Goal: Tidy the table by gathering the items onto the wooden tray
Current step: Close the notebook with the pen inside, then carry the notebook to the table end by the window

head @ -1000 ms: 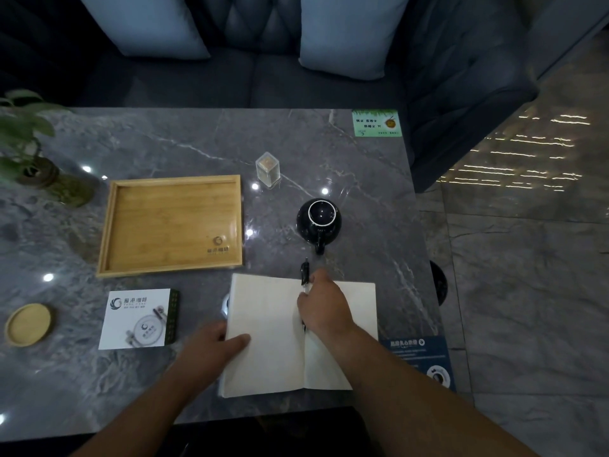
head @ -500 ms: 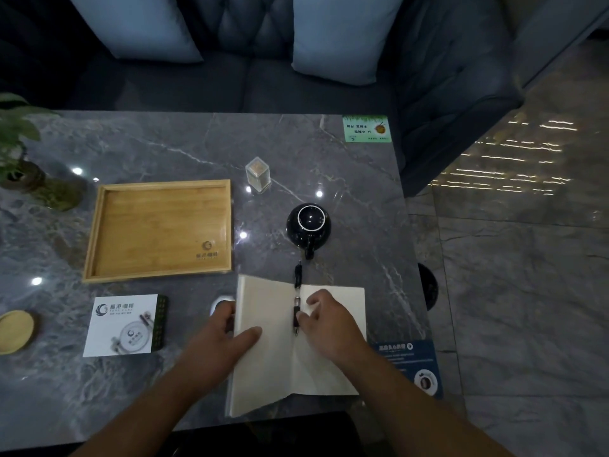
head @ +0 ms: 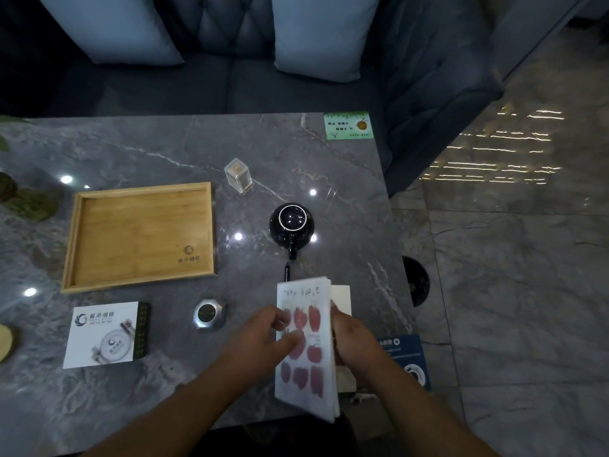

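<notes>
Notebook (head: 304, 344) at near table (head: 164, 153) edge, pen (head: 287, 271) trapped inside; left hand (head: 263, 338) pinches cover, right hand (head: 349, 338) grips spine side; light, floppy, best gripped by spine.

Dim, wide-angle view; ceiling lights glare on the table (head: 164, 150).

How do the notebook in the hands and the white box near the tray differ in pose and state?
The notebook is held up off the table between the left hand and right hand; the white box lies flat on the table, untouched. The notebook's cover shows rows of red apples, the box's top a printed logo and a round picture. Neither is on the wooden tray yet.
</notes>
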`<state>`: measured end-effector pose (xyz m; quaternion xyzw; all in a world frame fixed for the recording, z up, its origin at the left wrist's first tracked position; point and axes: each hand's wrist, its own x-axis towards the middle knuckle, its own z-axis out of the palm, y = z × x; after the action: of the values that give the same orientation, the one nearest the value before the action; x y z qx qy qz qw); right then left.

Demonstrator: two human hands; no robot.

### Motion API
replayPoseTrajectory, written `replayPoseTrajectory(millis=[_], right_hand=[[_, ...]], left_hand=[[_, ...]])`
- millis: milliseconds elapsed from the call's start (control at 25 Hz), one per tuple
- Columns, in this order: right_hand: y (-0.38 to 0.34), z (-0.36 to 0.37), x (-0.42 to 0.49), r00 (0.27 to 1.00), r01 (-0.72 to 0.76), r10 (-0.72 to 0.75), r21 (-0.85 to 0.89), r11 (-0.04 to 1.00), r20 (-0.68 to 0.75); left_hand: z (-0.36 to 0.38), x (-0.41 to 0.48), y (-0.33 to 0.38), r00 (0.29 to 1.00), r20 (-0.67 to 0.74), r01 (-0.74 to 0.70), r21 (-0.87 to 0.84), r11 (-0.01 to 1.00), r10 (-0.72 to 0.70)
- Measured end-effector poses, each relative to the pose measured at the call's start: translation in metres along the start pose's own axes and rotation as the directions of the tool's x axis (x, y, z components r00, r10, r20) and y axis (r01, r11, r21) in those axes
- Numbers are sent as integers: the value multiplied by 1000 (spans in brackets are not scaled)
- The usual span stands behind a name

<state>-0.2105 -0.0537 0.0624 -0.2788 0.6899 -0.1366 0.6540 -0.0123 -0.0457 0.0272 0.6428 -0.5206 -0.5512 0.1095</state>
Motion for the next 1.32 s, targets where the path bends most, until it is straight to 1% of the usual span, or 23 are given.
replayPoseTrajectory(millis=[40,80,120,200,320,360,480,560,640,720,800,960,1080,1120,1200,1280,1320], right_hand=[[1,-6,-1,999,-43,43,5,999,-15],[2,-12,-2,998,-64,64,2,998,-29],[4,-17,-2,997,-68,68,-22,997,-40],[10,-26,0,998,-44,41,-71,997,-47],[19,-36,4,999,18,-19,-12,1000,-26],[25,-40,6,999,45,-46,-37,998,-13],[47,-49,19,990,113,-131,-280,953,-45],[60,-52,25,982,118,-169,-425,898,-84],[64,-53,26,972,103,-200,-553,827,-119],[64,-52,28,970,79,-203,-615,784,-134],[63,-55,28,970,74,-204,-634,770,-134],[60,-63,29,978,109,-194,-620,777,-72],[61,-68,28,981,132,-187,-536,834,-51],[61,-68,27,981,136,-187,-478,867,-59],[53,-64,24,981,164,-185,-278,946,-52],[42,-55,23,987,158,-158,-86,984,14],[35,-47,21,988,140,-135,-63,988,74]], left_hand=[[5,3,-3,1000,-6,23,109,994,-22],[10,6,-5,999,-22,40,176,984,-37],[14,8,-5,998,-41,56,204,977,-49],[22,12,-5,993,-74,105,183,978,-92],[27,15,-4,980,-81,190,115,975,-181],[28,17,-2,976,-76,212,107,972,-204],[29,23,7,966,-68,258,117,959,-251],[31,27,13,958,-58,285,126,950,-280],[35,28,18,953,-41,303,92,949,-300],[39,26,23,949,-5,316,26,949,-316],[44,21,31,951,7,308,-19,951,-308],[50,11,41,967,10,253,-132,958,-254],[45,1,43,979,15,199,-243,949,-202],[39,-1,43,982,18,186,-284,941,-189],[18,-5,43,986,34,162,-371,915,-161],[-10,-6,41,992,29,125,-439,889,-126],[-25,-8,40,994,13,101,-467,879,-108]])
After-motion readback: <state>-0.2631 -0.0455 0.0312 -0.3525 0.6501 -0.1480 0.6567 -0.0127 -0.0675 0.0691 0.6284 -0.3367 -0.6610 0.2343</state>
